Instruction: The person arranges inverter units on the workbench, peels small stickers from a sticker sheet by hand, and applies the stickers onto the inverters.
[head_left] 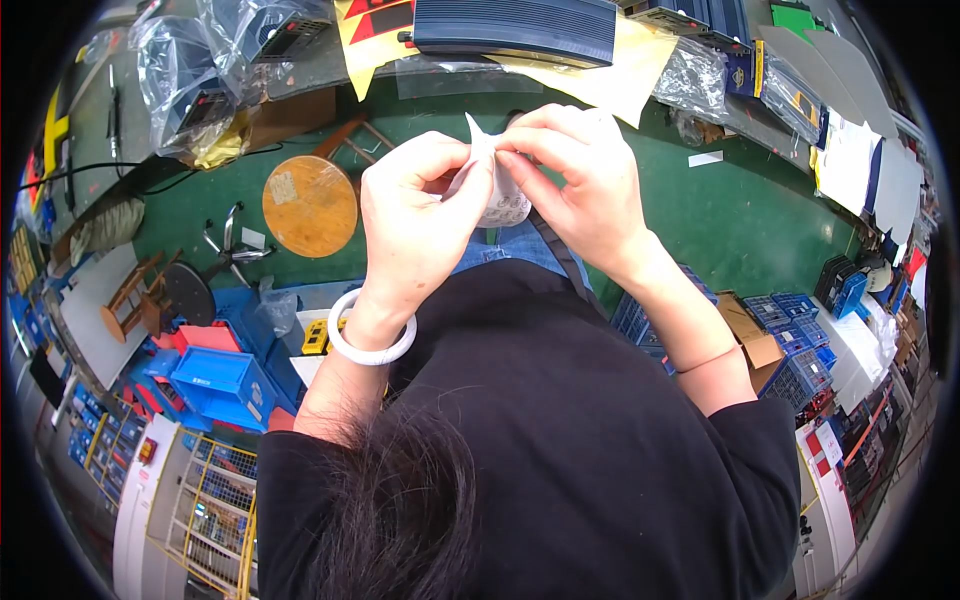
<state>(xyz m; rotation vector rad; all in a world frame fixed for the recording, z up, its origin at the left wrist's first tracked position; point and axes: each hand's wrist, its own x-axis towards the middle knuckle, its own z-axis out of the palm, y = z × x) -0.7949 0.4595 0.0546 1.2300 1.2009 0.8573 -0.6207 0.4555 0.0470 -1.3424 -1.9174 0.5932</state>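
Note:
Between my hands is a curled white label strip (507, 204) with small dark print on its lower part and a pointed corner sticking up. My left hand (425, 205) is closed on it, thumb and fingers pinching its upper edge. From the other side, my right hand (580, 185) pinches near the same upper edge with thumb and forefinger. The fingertips of both hands almost meet. Beyond them, a dark finned metal box (515, 30) sits on yellow sheets (610, 75) at the bench edge.
The bench (300, 80) curves round the far side, with plastic-wrapped units (185, 75) at left and papers (850, 165) at right. A round wooden stool (310, 206) stands on the green floor. Blue crates (222, 385) are at lower left, with more blue crates (800, 350) and a cardboard box (750, 335) at right.

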